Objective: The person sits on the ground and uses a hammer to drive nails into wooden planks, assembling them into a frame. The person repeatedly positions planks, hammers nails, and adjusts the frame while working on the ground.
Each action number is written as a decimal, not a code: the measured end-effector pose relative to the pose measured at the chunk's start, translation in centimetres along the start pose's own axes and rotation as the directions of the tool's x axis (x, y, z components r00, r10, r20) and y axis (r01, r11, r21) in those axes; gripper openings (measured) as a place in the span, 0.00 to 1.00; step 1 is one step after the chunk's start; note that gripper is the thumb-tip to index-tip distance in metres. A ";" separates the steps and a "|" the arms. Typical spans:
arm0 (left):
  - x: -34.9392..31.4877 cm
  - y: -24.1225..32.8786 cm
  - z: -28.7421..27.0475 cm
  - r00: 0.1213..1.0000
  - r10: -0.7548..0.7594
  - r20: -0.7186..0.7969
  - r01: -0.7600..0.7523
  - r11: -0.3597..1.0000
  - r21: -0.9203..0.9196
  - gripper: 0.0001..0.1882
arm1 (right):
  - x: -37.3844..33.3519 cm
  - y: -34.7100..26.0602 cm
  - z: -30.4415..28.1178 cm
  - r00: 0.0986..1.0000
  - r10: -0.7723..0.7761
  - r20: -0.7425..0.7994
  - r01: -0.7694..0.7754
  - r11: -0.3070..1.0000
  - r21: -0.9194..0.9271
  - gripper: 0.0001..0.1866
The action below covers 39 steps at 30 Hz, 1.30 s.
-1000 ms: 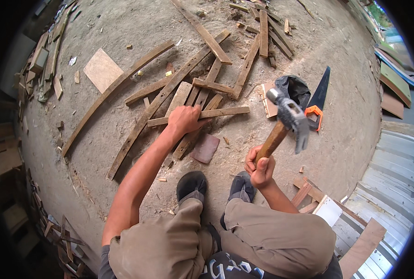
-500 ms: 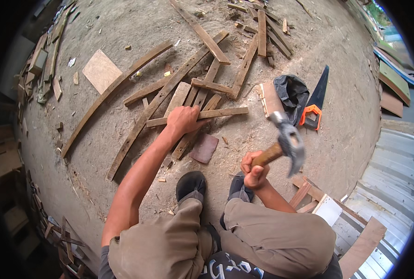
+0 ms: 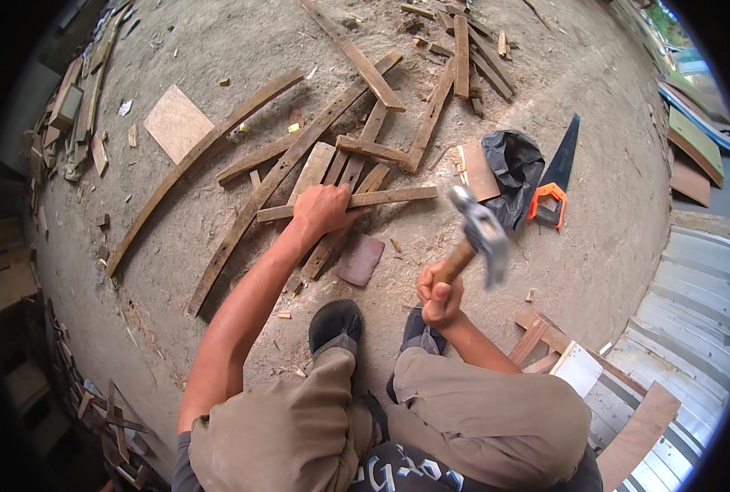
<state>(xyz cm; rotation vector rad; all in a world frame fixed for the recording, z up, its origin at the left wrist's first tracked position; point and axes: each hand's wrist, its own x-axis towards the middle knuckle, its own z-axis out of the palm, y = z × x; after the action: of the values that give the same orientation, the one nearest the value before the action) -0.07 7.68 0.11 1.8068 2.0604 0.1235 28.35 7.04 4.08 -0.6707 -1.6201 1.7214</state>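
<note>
My left hand (image 3: 324,210) is wrapped round a short wooden strip (image 3: 402,196), which lies crosswise over other wood pieces on the ground. Under and beyond it are several narrow battens and a paler block (image 3: 312,170). My right hand (image 3: 440,293) grips the wooden handle of a claw hammer (image 3: 484,234), raised above the ground to the right of the strip. The hammer head is a little smeared by motion. A flat reddish slab (image 3: 359,260) lies just in front of my shoes, near the strip.
Long battens (image 3: 295,156) with holes lie across the ground ahead. At right are a black plastic bag (image 3: 514,168), a handsaw with an orange handle (image 3: 549,197) and a corrugated metal sheet (image 3: 668,328). A square plywood piece (image 3: 178,123) lies at far left; scrap wood (image 3: 463,57) is piled farther off.
The hammer in my right hand has shifted left and slightly up, toward the strip. My left hand keeps its place on the wood.
</note>
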 end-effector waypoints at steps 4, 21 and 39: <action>0.0 0.6 -0.5 1.000 -0.017 0.019 0.017 1.000 -0.006 0.33 | -1.0 1.6 0.1 0.854 0.509 -0.111 -0.520 0.845 -0.128 0.28; -0.1 -0.4 0.3 0.998 0.059 -0.027 -0.059 0.998 0.005 0.32 | 0.9 -3.4 1.1 0.889 0.457 -0.014 -0.449 0.879 0.163 0.29; -0.3 -0.2 0.2 1.000 -0.002 0.027 0.002 1.000 -0.008 0.34 | 2.4 -7.4 0.9 0.937 0.346 -0.052 -0.331 0.925 0.189 0.30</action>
<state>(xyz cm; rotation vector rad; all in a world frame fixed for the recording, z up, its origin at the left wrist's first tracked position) -0.15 7.32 -0.03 1.7914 2.0402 0.1057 26.99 8.34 11.71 -0.9655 -1.3281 2.0247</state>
